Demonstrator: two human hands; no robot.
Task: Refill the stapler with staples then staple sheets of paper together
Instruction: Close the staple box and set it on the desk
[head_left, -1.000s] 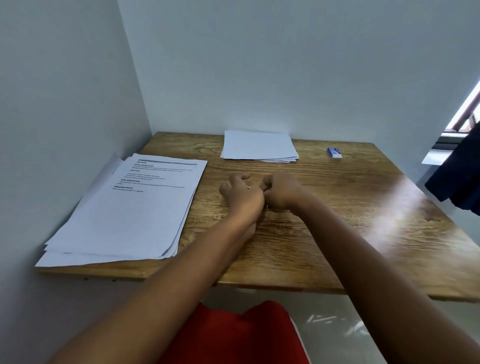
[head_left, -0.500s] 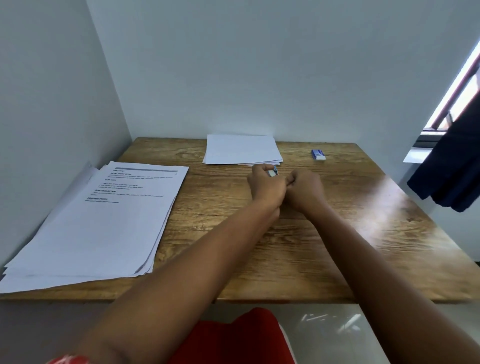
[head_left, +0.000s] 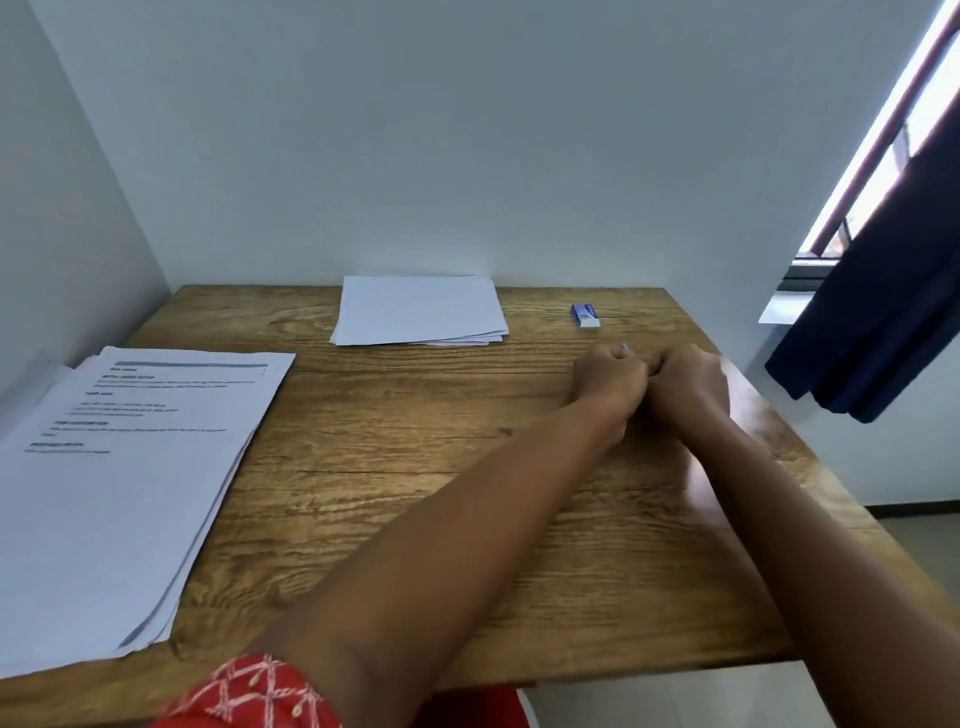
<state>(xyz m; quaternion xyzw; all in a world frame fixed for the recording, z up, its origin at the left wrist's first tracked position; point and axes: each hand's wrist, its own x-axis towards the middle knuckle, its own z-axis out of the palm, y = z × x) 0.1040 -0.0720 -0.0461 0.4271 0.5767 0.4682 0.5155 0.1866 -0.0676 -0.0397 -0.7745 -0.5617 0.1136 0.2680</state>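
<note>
Blue stapler (head_left: 625, 346) tip, peeking above curled left-hand fingers (head_left: 615, 358)

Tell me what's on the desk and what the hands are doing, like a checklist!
Surface: wooden table, set in a wall corner.
Job's things: printed paper stack at left; blank paper stack at the back; small blue box back right; stapler hidden, only a bit of blue shows above the left fist.
Clutter: nothing seen.
Hands: left hand and right hand curled, pressed together; what they grip is hidden.
Cables: nothing seen.
Surroundings: white walls, dark curtain, window at right.
</note>
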